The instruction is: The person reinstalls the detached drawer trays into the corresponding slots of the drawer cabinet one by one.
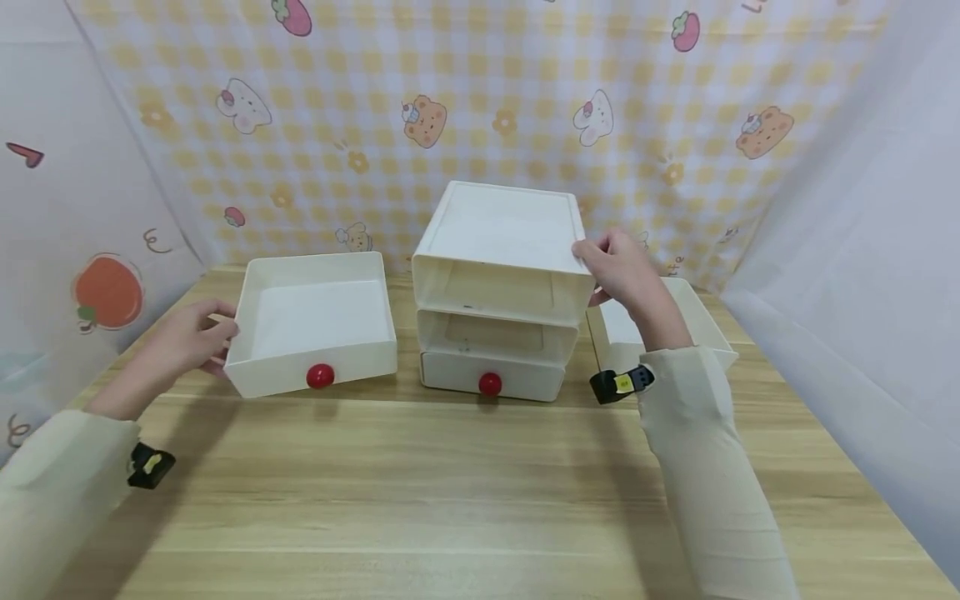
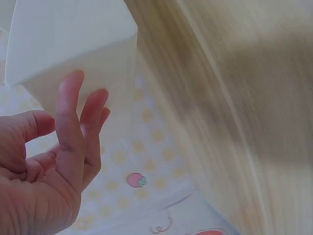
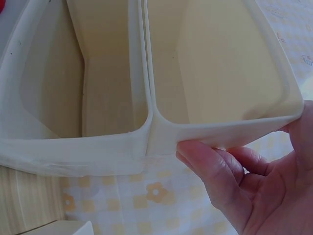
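Observation:
Three white drawer casings stand stacked in the head view. The upper two are open-fronted and hollow; a drawer with a red knob fills the bottom one. My right hand holds the top casing at its upper right edge, thumb and fingers around the corner. Left of the stack is a pulled-out white drawer, its inside bare and a red knob on its front. My left hand is at this drawer's left side; in the left wrist view fingertips touch the outer wall, fingers mostly extended.
Another white drawer lies right of the stack, partly hidden behind my right forearm. Everything stands on a wood-grain table. A yellow-checked cloth hangs behind, with pale cloth walls at both sides.

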`<state>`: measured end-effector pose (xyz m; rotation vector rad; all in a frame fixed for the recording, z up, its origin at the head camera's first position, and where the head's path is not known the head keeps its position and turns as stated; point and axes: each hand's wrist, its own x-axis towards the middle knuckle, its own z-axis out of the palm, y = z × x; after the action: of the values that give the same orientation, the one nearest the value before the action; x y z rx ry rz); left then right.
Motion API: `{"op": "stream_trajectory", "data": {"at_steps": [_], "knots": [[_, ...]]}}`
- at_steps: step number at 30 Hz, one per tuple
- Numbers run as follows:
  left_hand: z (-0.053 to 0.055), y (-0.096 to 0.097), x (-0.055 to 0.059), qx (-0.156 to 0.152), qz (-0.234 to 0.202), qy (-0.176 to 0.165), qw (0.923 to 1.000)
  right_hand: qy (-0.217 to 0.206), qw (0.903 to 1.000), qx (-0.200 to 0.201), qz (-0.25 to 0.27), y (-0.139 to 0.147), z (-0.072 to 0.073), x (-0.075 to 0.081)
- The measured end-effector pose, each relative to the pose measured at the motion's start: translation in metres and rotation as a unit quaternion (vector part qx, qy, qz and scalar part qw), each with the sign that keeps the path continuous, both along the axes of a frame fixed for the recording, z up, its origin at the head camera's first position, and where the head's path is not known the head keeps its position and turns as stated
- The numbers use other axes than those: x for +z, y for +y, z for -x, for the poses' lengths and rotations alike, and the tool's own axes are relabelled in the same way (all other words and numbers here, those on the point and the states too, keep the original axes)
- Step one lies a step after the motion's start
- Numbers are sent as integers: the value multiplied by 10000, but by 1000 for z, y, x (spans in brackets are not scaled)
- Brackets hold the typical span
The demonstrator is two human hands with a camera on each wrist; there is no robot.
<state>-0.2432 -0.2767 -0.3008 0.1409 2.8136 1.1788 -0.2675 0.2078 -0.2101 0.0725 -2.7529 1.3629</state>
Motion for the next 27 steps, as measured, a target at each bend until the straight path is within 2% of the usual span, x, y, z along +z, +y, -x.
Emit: {"op": "stream_trajectory", "data": {"at_steps": [10,17,27], "knots": [[-34,5,14,-140,286,303,9990,25,9999,101,65,2,1,-1],[-57,0,20,-146,351,425,9984,29,9999,123,101,0,2,-2],[-80,-3,23,-107,635,612,9960,-9,9997,125,194,0,0,-1]]}}
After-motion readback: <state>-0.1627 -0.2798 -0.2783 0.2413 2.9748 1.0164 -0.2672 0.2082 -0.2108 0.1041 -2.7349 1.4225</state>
